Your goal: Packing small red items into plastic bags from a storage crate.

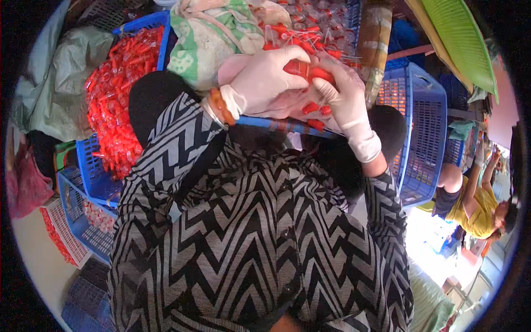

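My left hand [264, 77], in a white glove, curls its fingers and thumb around a red plastic piece [297, 69]. Close against it, my right hand [344, 94], gloved too, has red plastic pieces [322, 74] between thumb and fingers. The fingers partly cover them, so their exact kind is hidden. Below the hands a pink cloth [285, 104] lies over the near rim of a blue tray [265, 123], with a few red pieces [314, 124] on it. Just beyond the hands are several red pieces with thin white stems [301, 39] and clear plastic parts.
A blue basket [97, 174] heaped with small red and clear parts [119, 99] stands at my left. A green-and-white cloth [213, 41] lies at the tray's far left. At my right stand blue crates [428, 133]. A person in yellow [478, 207] is farther right.
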### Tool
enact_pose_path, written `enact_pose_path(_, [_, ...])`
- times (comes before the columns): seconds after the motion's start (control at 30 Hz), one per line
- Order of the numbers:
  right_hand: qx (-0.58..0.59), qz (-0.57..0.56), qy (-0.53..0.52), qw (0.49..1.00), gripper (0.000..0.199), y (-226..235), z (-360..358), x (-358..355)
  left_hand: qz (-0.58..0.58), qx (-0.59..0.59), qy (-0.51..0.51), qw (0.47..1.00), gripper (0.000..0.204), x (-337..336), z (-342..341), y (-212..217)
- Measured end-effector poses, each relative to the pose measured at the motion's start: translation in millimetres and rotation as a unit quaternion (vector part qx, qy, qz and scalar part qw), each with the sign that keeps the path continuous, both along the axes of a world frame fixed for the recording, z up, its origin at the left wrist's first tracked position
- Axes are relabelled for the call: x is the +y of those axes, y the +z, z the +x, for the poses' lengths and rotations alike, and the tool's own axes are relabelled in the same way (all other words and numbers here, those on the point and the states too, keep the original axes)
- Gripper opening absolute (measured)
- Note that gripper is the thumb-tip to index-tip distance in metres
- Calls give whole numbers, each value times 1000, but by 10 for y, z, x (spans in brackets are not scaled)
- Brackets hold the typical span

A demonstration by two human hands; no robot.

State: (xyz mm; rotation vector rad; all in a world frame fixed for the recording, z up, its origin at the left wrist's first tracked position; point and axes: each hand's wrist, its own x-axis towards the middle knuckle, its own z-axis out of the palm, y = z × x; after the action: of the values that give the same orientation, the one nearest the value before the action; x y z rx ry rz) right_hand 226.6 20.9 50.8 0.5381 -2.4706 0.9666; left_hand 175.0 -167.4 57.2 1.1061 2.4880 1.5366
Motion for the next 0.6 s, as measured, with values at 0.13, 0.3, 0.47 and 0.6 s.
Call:
enact_pose_path(0.13, [-355,-286,21,890,37,-5,259,-4,-21,51,-67,996,30,15,114,129])
enact_pose_path(0.3, [-471,-565,42,676,36,54,367,-150,-10,272,-15,962,34,56,285,-10])
enact_pose_path(0.47, [-468,-249,-41,847,29,231,383,-169,7,2,11,1000,35,-99,418,-70])
enact_pose_path(0.6, [-598,-467,69,648,30,71,466,69,-42,186,-31,981,35,-61,568,-119])
